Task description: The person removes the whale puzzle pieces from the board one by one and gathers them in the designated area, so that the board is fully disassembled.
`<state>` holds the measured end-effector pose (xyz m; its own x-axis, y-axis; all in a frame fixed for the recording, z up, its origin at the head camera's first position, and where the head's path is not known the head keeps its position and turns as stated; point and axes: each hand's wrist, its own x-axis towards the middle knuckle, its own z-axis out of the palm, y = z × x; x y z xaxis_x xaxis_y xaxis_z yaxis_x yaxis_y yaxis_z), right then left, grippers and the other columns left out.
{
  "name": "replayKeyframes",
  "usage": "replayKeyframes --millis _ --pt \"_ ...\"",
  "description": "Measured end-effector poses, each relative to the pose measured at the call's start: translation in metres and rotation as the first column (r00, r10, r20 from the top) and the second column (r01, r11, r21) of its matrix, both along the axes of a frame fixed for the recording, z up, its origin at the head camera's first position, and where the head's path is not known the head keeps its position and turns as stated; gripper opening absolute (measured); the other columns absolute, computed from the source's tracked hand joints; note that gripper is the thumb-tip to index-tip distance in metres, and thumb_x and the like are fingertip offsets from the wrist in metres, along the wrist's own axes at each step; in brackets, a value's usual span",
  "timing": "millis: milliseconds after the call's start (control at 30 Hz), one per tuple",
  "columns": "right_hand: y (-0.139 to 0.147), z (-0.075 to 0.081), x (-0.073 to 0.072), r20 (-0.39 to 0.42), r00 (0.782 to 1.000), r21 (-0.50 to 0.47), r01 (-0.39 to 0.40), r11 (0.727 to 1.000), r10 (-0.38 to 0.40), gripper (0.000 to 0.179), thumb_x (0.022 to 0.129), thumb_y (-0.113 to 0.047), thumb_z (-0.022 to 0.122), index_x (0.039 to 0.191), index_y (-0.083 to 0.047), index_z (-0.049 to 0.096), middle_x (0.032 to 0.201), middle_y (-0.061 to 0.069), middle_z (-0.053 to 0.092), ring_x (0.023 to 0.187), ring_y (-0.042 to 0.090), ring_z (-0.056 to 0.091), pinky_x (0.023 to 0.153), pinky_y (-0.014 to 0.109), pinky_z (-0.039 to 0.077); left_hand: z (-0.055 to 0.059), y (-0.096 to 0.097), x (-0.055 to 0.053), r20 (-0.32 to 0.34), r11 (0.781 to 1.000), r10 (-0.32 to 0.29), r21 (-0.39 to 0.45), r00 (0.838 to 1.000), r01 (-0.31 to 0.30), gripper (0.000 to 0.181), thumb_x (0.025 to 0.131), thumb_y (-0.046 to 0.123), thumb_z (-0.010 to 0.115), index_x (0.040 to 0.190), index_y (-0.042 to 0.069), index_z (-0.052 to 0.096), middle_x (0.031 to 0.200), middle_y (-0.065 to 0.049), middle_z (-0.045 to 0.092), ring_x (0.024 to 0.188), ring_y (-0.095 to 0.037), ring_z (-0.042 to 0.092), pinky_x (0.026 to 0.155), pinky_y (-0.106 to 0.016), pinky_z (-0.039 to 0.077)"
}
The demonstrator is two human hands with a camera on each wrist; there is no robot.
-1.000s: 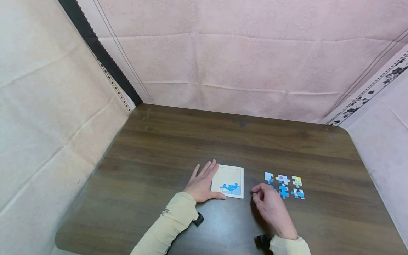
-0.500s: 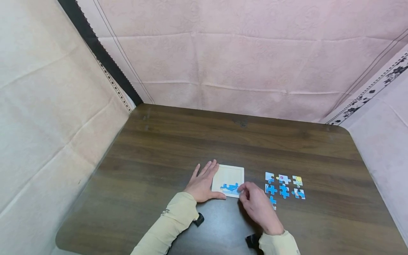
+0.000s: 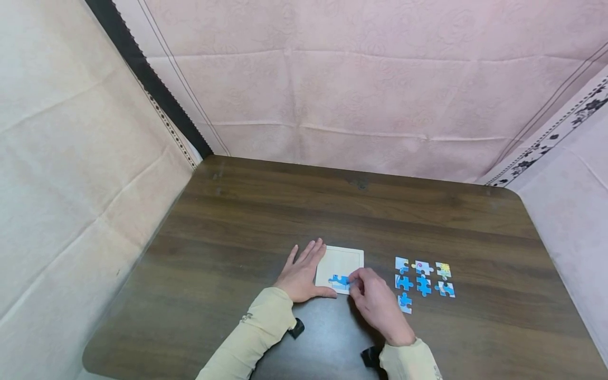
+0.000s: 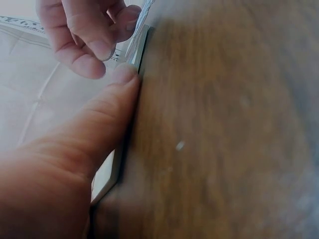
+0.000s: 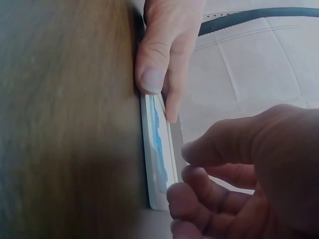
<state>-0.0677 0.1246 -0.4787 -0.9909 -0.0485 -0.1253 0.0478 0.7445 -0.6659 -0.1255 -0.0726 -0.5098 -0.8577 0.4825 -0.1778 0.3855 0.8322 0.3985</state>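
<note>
A pale square puzzle tray point(image 3: 338, 259) lies on the table. Blue jigsaw pieces point(image 3: 338, 281) line its near side, also seen as a blue strip in the right wrist view. My left hand point(image 3: 300, 277) rests spread along the tray's left side, its thumb point(image 4: 107, 107) on the near edge. Over the tray's near right corner is my right hand point(image 3: 375, 301), its fingertips at the pieces and partly covering them. In the right wrist view its fingers point(image 5: 189, 204) are loosely bent, with nothing visible between them and the thumb.
Several loose jigsaw pieces point(image 3: 424, 285) lie in rows to the right of the tray. The brown wooden table point(image 3: 247, 211) has pale patterned cloth point(image 3: 351, 89) hanging behind it and at both sides.
My right hand has moved left from beside the loose pieces onto the tray's near right corner, uncovering the nearest loose piece. My left hand has stayed in place.
</note>
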Motion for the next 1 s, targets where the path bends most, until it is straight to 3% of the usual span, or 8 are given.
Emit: replayKeyframes --millis 467,1000 --pt "-0.0080 -0.0019 -0.0036 -0.037 0.998 0.021 -0.043 0.999 0.043 0.024 0.089 -0.013 0.071 0.112 -0.008 0.065 0.081 -0.002 0.052 0.067 0.014 0.048 0.056 0.026 0.044 0.0011 0.0000 0.0002 0.004 1.000 0.007 0.000 1.000 -0.007 0.114 0.073 0.077 0.061 0.157 0.016 0.015 0.163 0.003 0.005 0.149 -0.014 0.002 0.118 -0.047 -0.004" --pt "-0.0106 -0.0057 -0.0055 0.000 0.996 0.066 -0.090 0.994 0.090 0.028 0.086 -0.018 0.076 0.111 -0.010 0.066 0.079 -0.003 0.052 0.062 0.012 0.047 0.052 0.025 0.044 0.0020 -0.0006 0.0009 -0.001 1.000 -0.006 -0.001 1.000 0.006 0.114 0.074 0.077 0.061 0.157 0.016 0.014 0.163 0.003 0.004 0.149 -0.015 0.002 0.118 -0.047 -0.004"
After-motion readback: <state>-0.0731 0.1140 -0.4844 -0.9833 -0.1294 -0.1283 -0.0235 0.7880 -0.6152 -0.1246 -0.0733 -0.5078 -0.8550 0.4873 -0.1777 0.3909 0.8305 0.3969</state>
